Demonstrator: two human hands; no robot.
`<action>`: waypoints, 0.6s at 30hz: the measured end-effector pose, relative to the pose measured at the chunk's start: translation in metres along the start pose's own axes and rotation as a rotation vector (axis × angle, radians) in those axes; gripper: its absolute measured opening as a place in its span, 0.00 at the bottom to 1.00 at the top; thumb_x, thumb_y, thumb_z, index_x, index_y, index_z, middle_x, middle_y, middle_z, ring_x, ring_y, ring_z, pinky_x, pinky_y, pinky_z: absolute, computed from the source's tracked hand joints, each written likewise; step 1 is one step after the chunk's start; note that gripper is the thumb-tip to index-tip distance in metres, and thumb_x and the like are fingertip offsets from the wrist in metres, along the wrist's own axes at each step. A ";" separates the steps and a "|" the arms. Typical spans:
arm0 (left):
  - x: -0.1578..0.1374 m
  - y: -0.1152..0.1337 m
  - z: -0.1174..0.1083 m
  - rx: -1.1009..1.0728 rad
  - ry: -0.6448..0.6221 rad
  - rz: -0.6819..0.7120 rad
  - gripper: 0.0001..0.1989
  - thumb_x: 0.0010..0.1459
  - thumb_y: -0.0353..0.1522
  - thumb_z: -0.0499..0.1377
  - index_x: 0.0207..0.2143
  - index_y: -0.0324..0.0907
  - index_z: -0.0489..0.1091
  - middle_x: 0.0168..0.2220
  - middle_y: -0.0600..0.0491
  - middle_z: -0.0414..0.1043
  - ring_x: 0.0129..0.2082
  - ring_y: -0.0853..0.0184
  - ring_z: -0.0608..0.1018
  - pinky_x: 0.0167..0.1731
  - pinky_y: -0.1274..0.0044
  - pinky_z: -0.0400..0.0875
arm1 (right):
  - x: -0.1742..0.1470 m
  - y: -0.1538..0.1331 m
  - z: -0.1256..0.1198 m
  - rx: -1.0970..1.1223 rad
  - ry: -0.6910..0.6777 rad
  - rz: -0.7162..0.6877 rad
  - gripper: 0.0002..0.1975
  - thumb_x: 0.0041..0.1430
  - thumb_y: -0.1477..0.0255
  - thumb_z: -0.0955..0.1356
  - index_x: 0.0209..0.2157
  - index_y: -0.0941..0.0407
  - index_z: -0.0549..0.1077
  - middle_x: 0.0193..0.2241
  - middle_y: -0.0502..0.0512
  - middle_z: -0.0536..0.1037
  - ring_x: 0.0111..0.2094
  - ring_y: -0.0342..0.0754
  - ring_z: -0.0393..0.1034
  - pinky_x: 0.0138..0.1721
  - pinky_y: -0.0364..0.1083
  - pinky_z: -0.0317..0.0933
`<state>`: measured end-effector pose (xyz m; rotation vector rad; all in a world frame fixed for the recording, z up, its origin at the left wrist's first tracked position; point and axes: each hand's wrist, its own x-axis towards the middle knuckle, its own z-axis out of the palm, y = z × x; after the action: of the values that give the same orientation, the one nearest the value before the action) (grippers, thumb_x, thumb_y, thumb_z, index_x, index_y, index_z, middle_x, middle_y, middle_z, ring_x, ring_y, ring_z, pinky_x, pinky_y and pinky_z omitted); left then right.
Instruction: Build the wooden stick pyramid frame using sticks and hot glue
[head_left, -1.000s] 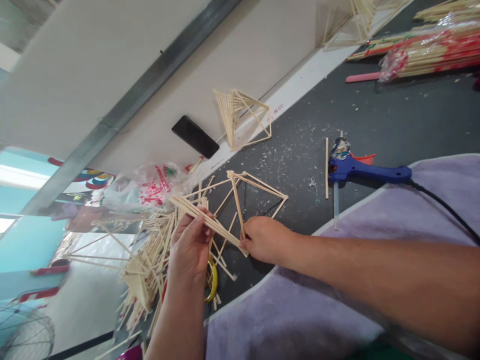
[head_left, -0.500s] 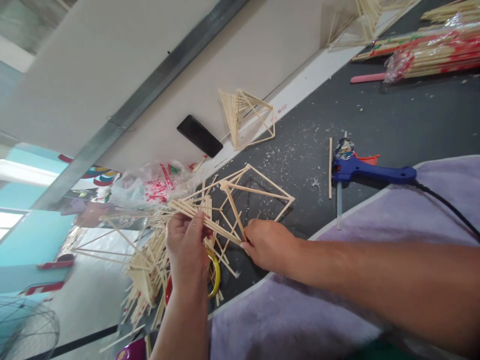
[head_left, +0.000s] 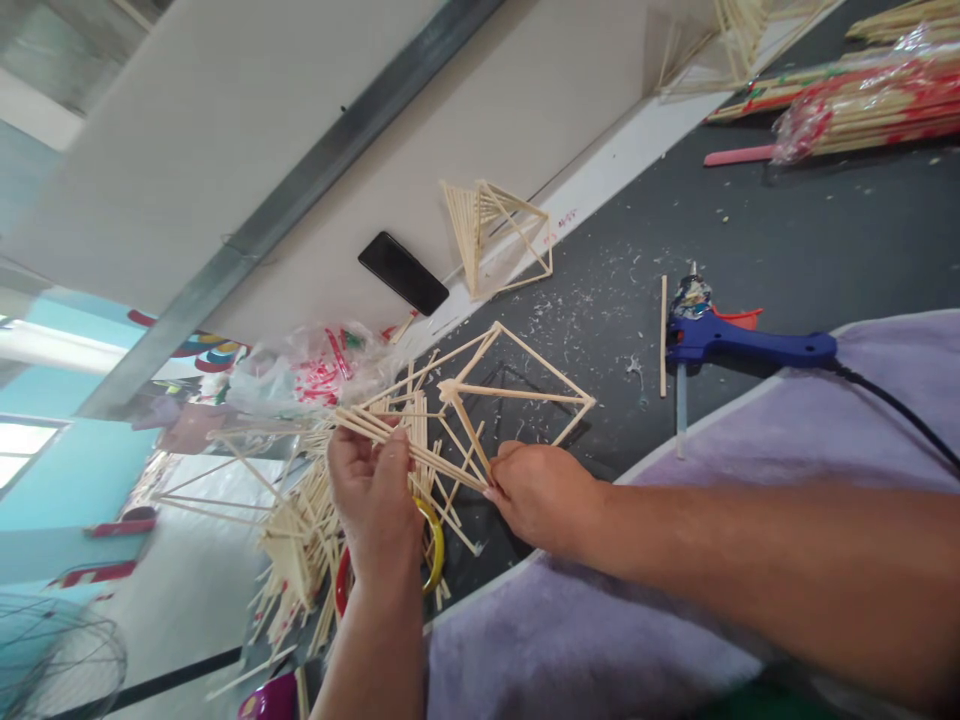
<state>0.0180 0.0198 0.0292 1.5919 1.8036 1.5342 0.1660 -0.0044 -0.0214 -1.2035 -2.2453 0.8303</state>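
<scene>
A frame of thin wooden sticks (head_left: 517, 391) is between my hands, its bars meeting at glued corners. My left hand (head_left: 375, 480) pinches the stick bars on its left side between thumb and fingers. At the lower corner, my right hand (head_left: 544, 490) is closed on the same frame, its fingertips partly hidden. To the right lies a blue glue gun (head_left: 750, 340) with a translucent glue stick (head_left: 681, 410) in it. A single loose stick (head_left: 664, 335) rests beside its nozzle.
Loose sticks (head_left: 300, 545) pile up at left, with red and yellow rings (head_left: 435, 545) near my left wrist. A finished-looking stick model (head_left: 480, 240) and a black phone (head_left: 403, 273) stand farther back. Bagged sticks (head_left: 870, 110) lie at upper right; purple cloth (head_left: 600, 630) covers the near side.
The stick frame has tilted slightly in my hands, its upper left joint dropping a little. Both hands keep their hold, and the whole view has shifted slightly.
</scene>
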 end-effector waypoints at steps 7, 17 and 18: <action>-0.001 -0.003 -0.003 0.068 0.015 0.058 0.12 0.52 0.32 0.58 0.40 0.40 0.66 0.34 0.55 0.66 0.29 0.74 0.68 0.31 0.81 0.64 | 0.000 0.002 0.004 -0.009 0.032 -0.017 0.11 0.58 0.70 0.61 0.30 0.57 0.73 0.30 0.56 0.74 0.30 0.49 0.71 0.30 0.45 0.63; 0.000 -0.004 -0.003 0.107 0.004 0.077 0.13 0.52 0.33 0.58 0.41 0.40 0.65 0.35 0.53 0.67 0.31 0.72 0.70 0.34 0.79 0.67 | 0.001 0.000 0.000 0.003 -0.007 0.014 0.12 0.58 0.69 0.61 0.31 0.58 0.74 0.31 0.56 0.74 0.31 0.49 0.71 0.31 0.44 0.63; 0.000 -0.004 -0.003 0.106 0.002 0.075 0.13 0.52 0.33 0.58 0.41 0.40 0.65 0.35 0.53 0.67 0.31 0.72 0.70 0.34 0.79 0.67 | 0.001 0.001 0.000 0.005 -0.009 0.017 0.12 0.58 0.69 0.61 0.31 0.58 0.74 0.32 0.57 0.74 0.31 0.49 0.71 0.31 0.44 0.62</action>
<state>0.0134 0.0188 0.0270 1.7257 1.8745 1.4955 0.1657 -0.0032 -0.0217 -1.2210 -2.2414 0.8486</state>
